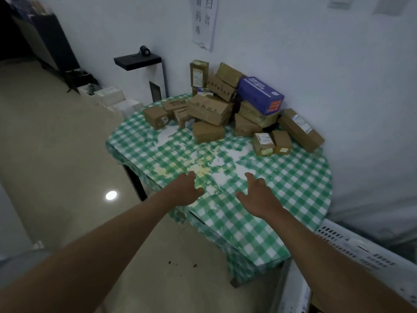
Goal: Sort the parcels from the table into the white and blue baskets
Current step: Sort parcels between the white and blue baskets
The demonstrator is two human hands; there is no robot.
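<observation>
Both the left hand [187, 188] and right hand [259, 197] hovered empty with fingers loose above the counter [293, 188], well short of the parcels [212, 109] heaped against the wall, which looked light, stiff cardboard best taken across their short sides, long axes lying every way.

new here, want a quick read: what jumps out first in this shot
A heap of brown cardboard parcels against the wall at the table's far side, a blue box on top. Nearer, both bare hands, left hand and right hand, reach out empty over the green checked tablecloth.
</observation>
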